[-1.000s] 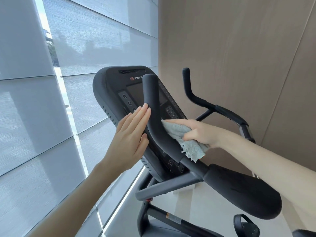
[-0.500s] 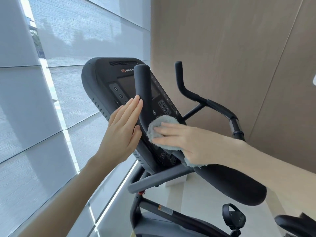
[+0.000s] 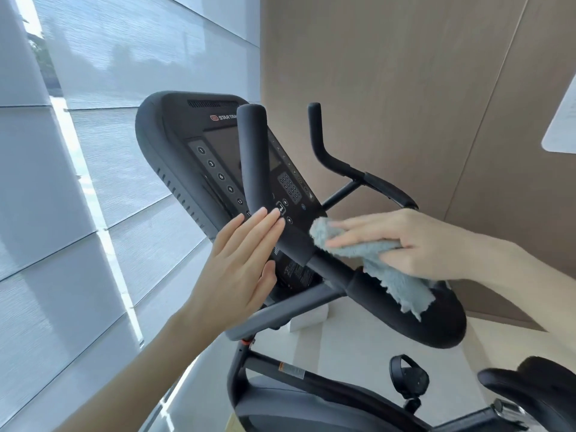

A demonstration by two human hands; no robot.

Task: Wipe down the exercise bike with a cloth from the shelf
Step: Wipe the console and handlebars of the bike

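- The cloth [image 3: 371,257] is off the shelf and at work, so the fetching part of the job looks done; no shelf is in view.
- The right hand [image 3: 414,241] lies flat on the cloth with fingers stretched out, pressing it onto the near handlebar [image 3: 252,169] of the exercise bike [image 3: 311,378] at the bend, just below the console [image 3: 193,145]. A loose, frayed end of the cloth hangs down over the padded elbow rest [image 3: 436,322].
- The left hand [image 3: 240,272] is open and flat, fingers together, holding nothing; its fingertips [image 3: 268,216] rest against the lower part of the upright grip, as if to steady it.
- By my reading the wiping is under way, somewhere in its middle: the handlebar bend is being done now.
- What seems left, judged from how things lie: the far handlebar [image 3: 343,169], the pedal [image 3: 408,378], the frame [image 3: 311,378] lower down and the seat [image 3: 536,385] at the bottom right. Whether the console screen and buttons have been wiped cannot be told, as no streaks or dust show.
- Containers: none are visible, no bucket, bottle or basket. Only a small white block [image 3: 308,319] sits on the floor behind the bike, and what it is cannot be made out.
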